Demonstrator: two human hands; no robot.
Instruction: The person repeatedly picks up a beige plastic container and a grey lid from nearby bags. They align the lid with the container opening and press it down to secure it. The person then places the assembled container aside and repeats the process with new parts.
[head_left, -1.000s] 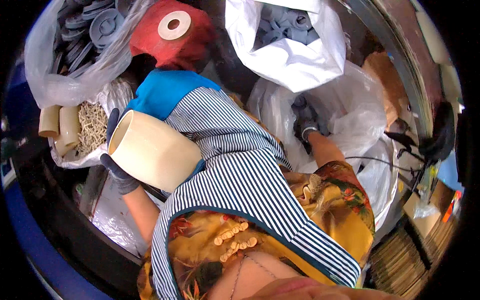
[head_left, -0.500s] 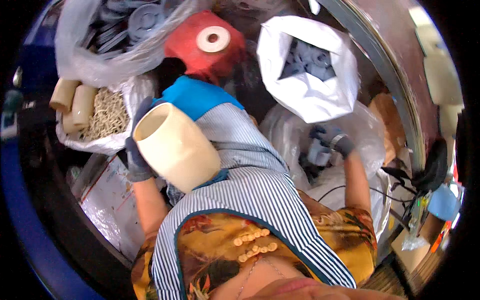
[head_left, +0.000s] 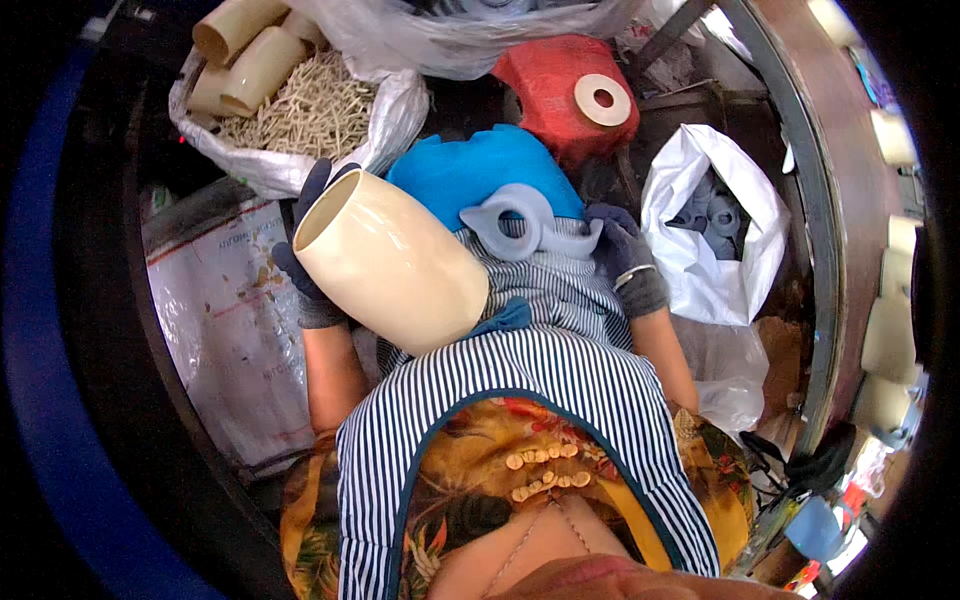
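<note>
My left hand (head_left: pixel 308 270), in a dark grey glove, grips a large cream plastic cone tube (head_left: pixel 388 262) held across my lap, its open end pointing up and left. My right hand (head_left: pixel 624 258), also gloved, holds a pale grey plastic ring piece (head_left: pixel 522 222) just beside the tube's right side, over a blue cloth (head_left: pixel 470 172) on my striped apron. The two parts are close but I cannot tell whether they touch.
A white bag (head_left: pixel 716 232) of grey plastic pieces lies at the right. A red yarn cone (head_left: pixel 578 92) sits ahead. At upper left a plastic bag (head_left: pixel 300 120) holds small beige sticks and cream tubes (head_left: pixel 244 52). A printed sack (head_left: pixel 228 330) lies left. Cream cones (head_left: pixel 890 330) line a curved rim right.
My right hand left the white bag at the right and came in front of me holding the grey ring piece. The cream tube stays in my left hand.
</note>
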